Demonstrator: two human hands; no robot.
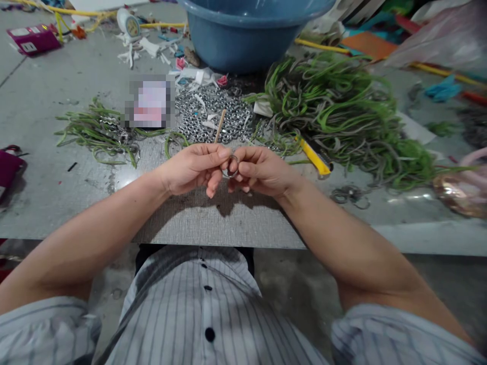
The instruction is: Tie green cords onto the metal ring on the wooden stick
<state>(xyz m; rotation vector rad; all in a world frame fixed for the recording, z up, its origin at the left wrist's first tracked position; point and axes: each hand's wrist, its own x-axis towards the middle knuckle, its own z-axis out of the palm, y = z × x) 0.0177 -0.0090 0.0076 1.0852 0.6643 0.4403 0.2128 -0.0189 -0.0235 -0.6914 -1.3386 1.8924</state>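
Note:
My left hand (194,167) pinches a thin wooden stick (219,126) that points up and away from me. My right hand (262,170) holds a small metal ring (231,166) between thumb and fingers, right against the left fingertips. Both hands meet above the grey table (57,197), close to its near edge. Just behind them lies a heap of small metal rings (213,114). A yellow utility knife (314,158) rests to the right of my right hand.
A large tangle of green and grey cords (342,111) covers the right side; a smaller bunch (99,134) lies left. A blue plastic basin (247,30) stands at the back. Loose rings (350,195), a magenta box (32,39) and scraps lie around.

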